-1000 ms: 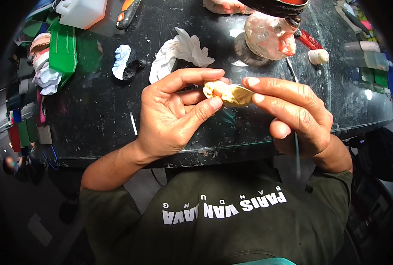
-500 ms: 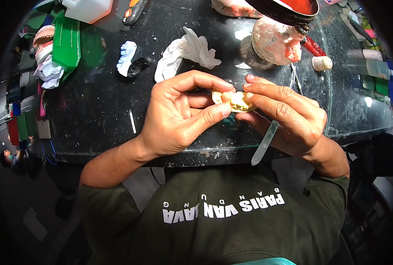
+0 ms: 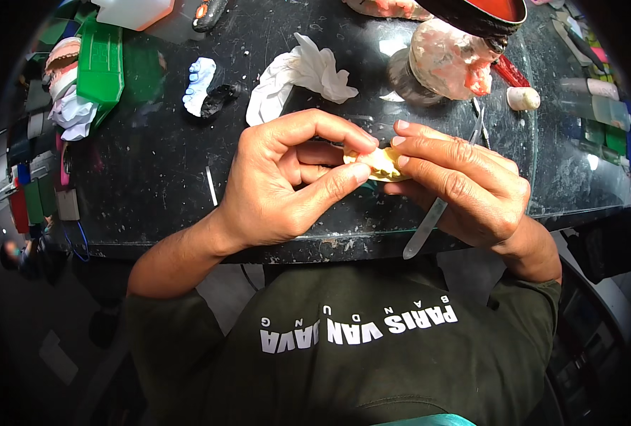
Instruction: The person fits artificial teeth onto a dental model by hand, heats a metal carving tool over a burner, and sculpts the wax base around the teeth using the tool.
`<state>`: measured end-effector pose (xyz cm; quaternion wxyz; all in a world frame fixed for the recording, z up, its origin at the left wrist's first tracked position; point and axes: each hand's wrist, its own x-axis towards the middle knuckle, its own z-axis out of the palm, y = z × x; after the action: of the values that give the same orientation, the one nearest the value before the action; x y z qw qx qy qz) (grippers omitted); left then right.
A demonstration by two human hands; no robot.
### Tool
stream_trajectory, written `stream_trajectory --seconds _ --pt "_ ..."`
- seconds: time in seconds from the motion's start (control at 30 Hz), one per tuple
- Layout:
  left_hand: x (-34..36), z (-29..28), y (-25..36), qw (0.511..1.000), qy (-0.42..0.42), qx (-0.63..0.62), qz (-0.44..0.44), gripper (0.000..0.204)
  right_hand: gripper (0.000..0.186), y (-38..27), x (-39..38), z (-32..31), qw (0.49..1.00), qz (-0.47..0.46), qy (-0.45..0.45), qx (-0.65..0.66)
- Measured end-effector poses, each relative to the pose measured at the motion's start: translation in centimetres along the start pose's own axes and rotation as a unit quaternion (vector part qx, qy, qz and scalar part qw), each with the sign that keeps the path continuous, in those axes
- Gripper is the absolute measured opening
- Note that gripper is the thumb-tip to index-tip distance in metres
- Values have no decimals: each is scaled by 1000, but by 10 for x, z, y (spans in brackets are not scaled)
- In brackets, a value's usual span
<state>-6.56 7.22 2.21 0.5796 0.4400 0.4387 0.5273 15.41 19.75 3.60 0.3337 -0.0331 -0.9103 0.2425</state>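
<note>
A small yellow dental model [image 3: 388, 169] with tooth shapes is held up over the table's near edge, between both hands. My left hand [image 3: 276, 184] pinches its left end with thumb and index finger, the other fingers curled behind. Those fingertips cover part of the top, so whether a separate piece sits under them is hard to tell. Closed on the right end, my right hand [image 3: 472, 177] has its fingers over the top and the thumb underneath. A metal spatula [image 3: 425, 231] also sits in the right hand, its rounded end sticking out toward me below the palm.
Beyond the hands lie crumpled white tissue [image 3: 301, 74], a pale blue tooth model [image 3: 199, 85] and a black lump [image 3: 218, 101]. A wax-smeared round object [image 3: 447, 60] stands at the far right. Far left is a green container [image 3: 101, 64] beside a denture model [image 3: 61, 60].
Both hands keep their grip on the dental model, which has tilted slightly. The view has shifted a little, so the table items appear slightly moved.
</note>
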Motion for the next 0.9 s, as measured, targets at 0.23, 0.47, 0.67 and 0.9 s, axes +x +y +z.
stream_trajectory --seconds 0.23,0.47,0.67,0.9 --pt "2 -3 0 999 -7 27 19 20 29 6 0 1 1000 -6 -5 28" --pt "2 -3 6 997 -4 78 24 22 30 8 2 3 999 -14 -14 30" --pt "2 -7 7 992 -29 116 45 24 28 10 1 0 999 -28 -27 32" --pt "7 -7 4 991 -29 118 57 21 27 12 1 -1 998 -30 -19 50"
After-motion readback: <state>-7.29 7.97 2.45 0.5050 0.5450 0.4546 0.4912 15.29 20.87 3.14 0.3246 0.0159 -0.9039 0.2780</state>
